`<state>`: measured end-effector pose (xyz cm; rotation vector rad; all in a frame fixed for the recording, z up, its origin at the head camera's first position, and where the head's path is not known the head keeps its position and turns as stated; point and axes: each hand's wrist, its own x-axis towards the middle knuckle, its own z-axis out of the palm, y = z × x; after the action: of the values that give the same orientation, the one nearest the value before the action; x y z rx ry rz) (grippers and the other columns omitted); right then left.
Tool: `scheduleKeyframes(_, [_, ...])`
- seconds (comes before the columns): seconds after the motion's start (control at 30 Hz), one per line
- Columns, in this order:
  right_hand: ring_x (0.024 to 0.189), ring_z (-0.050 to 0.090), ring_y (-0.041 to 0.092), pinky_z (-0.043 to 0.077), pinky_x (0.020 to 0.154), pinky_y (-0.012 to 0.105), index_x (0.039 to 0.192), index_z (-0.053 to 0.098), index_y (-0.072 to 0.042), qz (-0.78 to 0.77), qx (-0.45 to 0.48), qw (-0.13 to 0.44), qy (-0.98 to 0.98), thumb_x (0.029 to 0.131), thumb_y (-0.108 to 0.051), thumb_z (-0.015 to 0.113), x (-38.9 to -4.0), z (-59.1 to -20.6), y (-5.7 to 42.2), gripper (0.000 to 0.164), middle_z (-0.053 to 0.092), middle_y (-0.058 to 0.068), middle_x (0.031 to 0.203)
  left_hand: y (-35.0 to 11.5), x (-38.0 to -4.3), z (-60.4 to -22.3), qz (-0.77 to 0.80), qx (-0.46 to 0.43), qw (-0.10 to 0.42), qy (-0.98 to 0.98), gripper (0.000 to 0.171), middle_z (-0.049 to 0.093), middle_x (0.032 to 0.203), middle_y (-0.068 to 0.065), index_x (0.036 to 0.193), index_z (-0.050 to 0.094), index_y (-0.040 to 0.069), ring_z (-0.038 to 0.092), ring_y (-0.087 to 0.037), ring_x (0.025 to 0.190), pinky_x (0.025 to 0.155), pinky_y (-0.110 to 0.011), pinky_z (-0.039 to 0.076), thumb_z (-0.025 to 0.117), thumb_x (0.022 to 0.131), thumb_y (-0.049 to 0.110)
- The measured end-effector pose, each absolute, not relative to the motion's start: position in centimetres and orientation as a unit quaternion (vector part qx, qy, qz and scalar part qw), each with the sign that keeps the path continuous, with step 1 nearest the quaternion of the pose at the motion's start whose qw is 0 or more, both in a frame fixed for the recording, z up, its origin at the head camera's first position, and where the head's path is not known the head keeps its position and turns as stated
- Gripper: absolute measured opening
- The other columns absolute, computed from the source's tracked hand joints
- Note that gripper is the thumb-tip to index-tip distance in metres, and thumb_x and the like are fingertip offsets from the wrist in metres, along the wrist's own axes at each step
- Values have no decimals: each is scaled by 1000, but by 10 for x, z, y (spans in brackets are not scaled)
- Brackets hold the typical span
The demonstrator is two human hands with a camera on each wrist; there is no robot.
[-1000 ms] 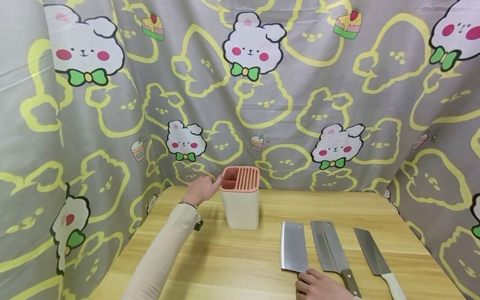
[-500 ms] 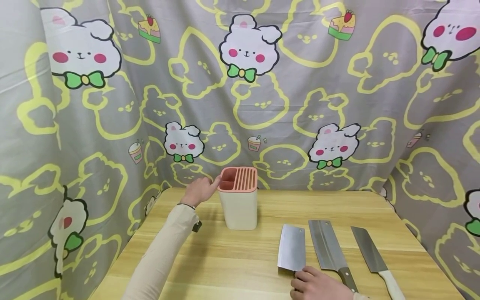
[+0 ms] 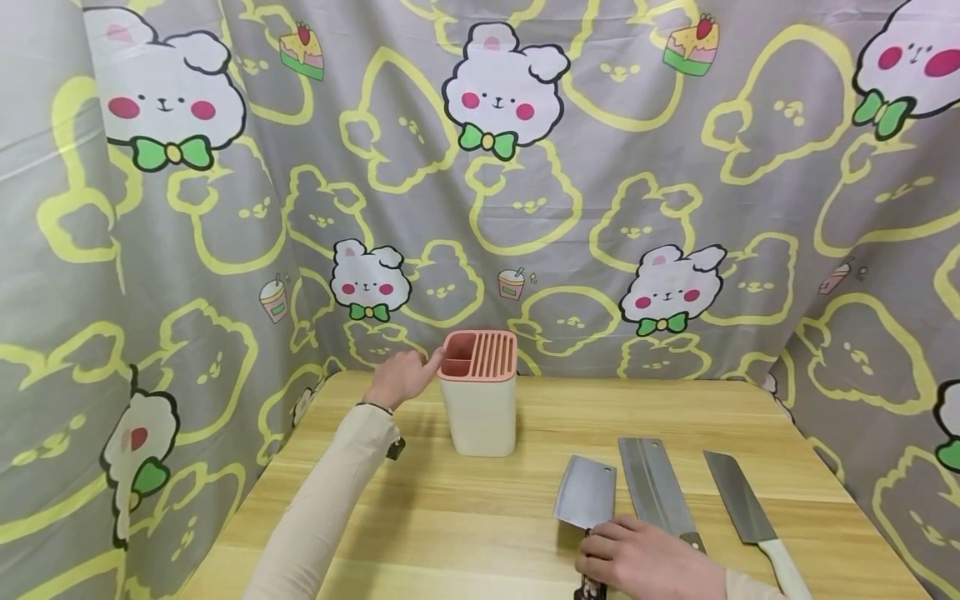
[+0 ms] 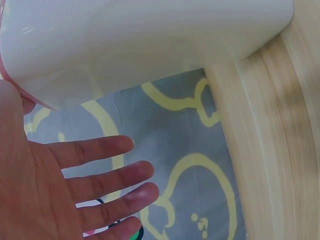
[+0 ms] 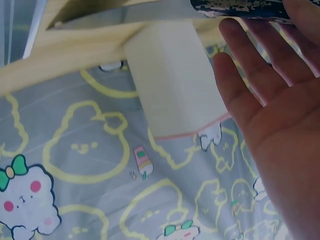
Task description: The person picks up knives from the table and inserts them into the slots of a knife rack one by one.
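Note:
A white knife holder (image 3: 482, 421) with a pink slotted top (image 3: 495, 356) stands upright at the back of the table. My left hand (image 3: 402, 377) is at its left side, thumb at the pink rim; in the left wrist view its other fingers (image 4: 110, 192) are straight and apart from the wall. My right hand (image 3: 637, 554) holds a small cleaver (image 3: 587, 490) by its dark, worn-patterned handle (image 5: 235, 7), between thumb and fingers. The blade is tilted, its near edge raised over the table. A larger cleaver (image 3: 654, 483) lies just right, its handle mostly hidden by my right hand.
A narrower knife (image 3: 740, 498) with a white handle (image 3: 783, 568) lies at the right of the wooden table (image 3: 450, 533). A grey curtain (image 3: 555, 225) with cartoon prints hangs close behind the table and along both sides.
My right hand has lifted and tilted the small cleaver, and its handle now shows below the fingers. The left hand and the knife holder keep their places.

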<state>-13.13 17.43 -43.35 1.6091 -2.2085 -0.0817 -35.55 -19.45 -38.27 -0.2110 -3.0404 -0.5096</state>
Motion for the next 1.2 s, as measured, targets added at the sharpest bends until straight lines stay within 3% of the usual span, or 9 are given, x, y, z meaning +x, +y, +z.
scheduleKeyframes(0.17, [101, 63, 8, 51, 80, 27, 117, 67, -25, -29, 556, 162, -815, 95, -63, 47, -133, -416, 177, 49, 69, -11, 113, -194, -358, -384, -160, -60, 20, -985, 70, 44, 60, -1, 63, 46, 16, 49, -19, 56, 49, -31, 32, 18, 97, 71])
scheduleKeyframes(0.3, [103, 64, 9, 53, 81, 30, 122, 65, -23, -6, 546, 164, -821, 90, -39, 67, -135, -405, 179, 36, 69, -11, 115, -194, -359, -383, -160, -60, 19, -985, 70, 45, 61, -1, 64, 47, 16, 50, -20, 57, 50, -32, 34, 18, 97, 71])
scheduleKeyframes(0.43, [105, 65, 10, 55, 80, 33, 125, 64, -21, 40, 531, 155, -832, 78, -17, 78, -139, -395, 184, 49, 69, -8, 117, -194, -359, -382, -167, -64, 19, -984, 70, 44, 59, -2, 62, 46, 16, 49, -20, 56, 49, -32, 33, 19, 98, 69])
scheduleKeyframes(0.7, [105, 66, 9, 56, 80, 28, 127, 63, -21, 95, 499, 98, -856, 87, -18, 73, -148, -375, 191, 42, 68, -10, 120, -196, -358, -384, -174, -67, 20, -982, 72, 46, 61, -1, 64, 47, 16, 51, -20, 57, 52, -32, 35, 16, 96, 72])
scheduleKeyframes(0.93, [95, 59, -7, 51, 74, 16, 128, 60, -23, 143, 495, 63, -855, 88, -17, 72, -154, -368, 192, 42, 65, -19, 108, -195, -357, -385, -174, -66, 17, -982, 73, 45, 61, -1, 64, 47, 16, 51, -20, 57, 51, -32, 34, 15, 96, 74])
scheduleKeyframes(1.2, [92, 57, -8, 51, 74, 19, 124, 62, -26, 162, 471, 42, -866, 92, -18, 68, -158, -360, 195, 34, 64, -20, 109, -195, -357, -385, -179, -67, 17, -981, 72, 45, 60, -1, 63, 46, 16, 50, -20, 57, 50, -33, 34, 17, 96, 72])
